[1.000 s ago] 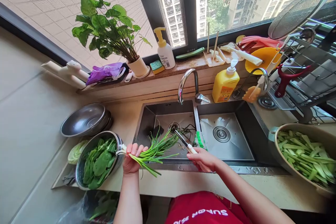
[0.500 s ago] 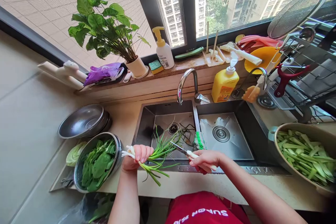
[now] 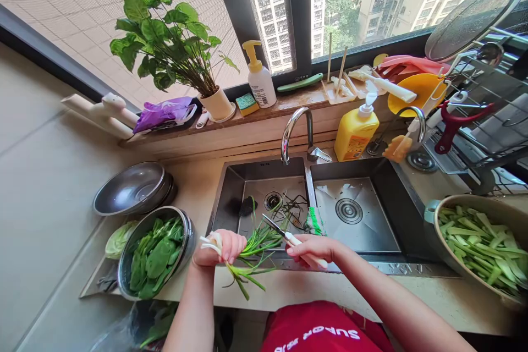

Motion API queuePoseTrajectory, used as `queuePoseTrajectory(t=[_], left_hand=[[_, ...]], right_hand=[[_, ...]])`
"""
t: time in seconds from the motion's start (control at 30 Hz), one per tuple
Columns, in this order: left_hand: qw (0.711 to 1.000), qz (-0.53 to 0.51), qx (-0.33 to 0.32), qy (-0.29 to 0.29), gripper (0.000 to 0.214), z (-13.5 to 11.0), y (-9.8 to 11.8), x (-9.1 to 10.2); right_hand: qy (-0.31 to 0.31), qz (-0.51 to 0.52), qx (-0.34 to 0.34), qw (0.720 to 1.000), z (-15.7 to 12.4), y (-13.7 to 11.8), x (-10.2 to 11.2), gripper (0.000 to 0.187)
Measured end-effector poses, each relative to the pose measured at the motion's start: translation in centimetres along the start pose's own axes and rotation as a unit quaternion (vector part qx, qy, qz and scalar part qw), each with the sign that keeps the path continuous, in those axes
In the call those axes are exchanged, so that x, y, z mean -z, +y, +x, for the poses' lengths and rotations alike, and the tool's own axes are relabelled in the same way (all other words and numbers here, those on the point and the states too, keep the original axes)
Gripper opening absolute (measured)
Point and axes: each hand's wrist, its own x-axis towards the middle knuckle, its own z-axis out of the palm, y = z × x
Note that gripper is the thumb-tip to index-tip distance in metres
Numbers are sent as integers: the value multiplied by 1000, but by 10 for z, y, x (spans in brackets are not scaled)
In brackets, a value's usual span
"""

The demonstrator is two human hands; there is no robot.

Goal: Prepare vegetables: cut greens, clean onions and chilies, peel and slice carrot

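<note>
My left hand (image 3: pixel 218 249) grips a bunch of green onions (image 3: pixel 251 245) by the white root ends, above the front rim of the left sink basin (image 3: pixel 231 184). The green tops point right over the basin, and a few hang down toward me. My right hand (image 3: pixel 311 247) holds a small knife with a white handle (image 3: pixel 284 234). Its blade points up-left and touches the green tops. Trimmed green scraps (image 3: pixel 289 209) lie on the basin floor near the drain.
A steel bowl of leafy greens (image 3: pixel 154 253) stands left of the sink, with stacked steel bowls (image 3: pixel 132 190) behind it. A large bowl of cut green stalks (image 3: pixel 480 239) sits at the right. The faucet (image 3: pixel 295 132), yellow soap bottle (image 3: pixel 355 129) and dish rack (image 3: pixel 487 121) are behind.
Both hands have drawn back toward me and closer together. The onion bunch has shifted right and lower, and the knife blade has moved from the drain area onto the green tops.
</note>
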Motion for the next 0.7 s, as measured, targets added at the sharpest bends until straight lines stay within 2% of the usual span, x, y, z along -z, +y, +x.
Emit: queuePoseTrajectory(t=[0.17,0.33,0.47,0.57,0.63,0.7], left_hand=[[998,17,57,-27,15,4,5,-2],[990,78,93,-66,11,16,22,-10],[976,110,148,-112,11,29,30,-15],[977,108,149,-111,13,26,30,-8],[986,90,107,-86,15,16,31,1],[996,65,44,-53,19,3,33,10]], right_hand=[[141,-106,24,984,4,-1,1,35],[116,-220,16,969,-14,-3,20,36],[105,-249,23,962,-6,-14,13,38],[133,-197,25,971,4,-13,2,38],[157,-106,30,981,1,-5,-1,38],[149,-2,22,989,-9,6,-1,38]])
